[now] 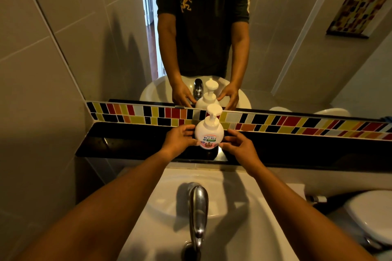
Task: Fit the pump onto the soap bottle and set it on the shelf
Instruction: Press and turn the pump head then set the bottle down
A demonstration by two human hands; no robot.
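Observation:
A round white soap bottle (209, 132) with a pink label stands upright on the black glossy shelf (127, 144) below the mirror. The white pump (214, 112) sits on its neck, nozzle toward me. My left hand (180, 139) touches the bottle's left side with its fingertips. My right hand (238, 144) touches the lower right side. Both hands cup the bottle loosely, fingers spread.
A white sink (222, 207) with a chrome tap (198, 214) lies directly below the shelf. A coloured tile strip (297, 125) runs behind the shelf under the mirror (212, 27), which reflects the person and the bottle. A white toilet (371, 214) sits at the right.

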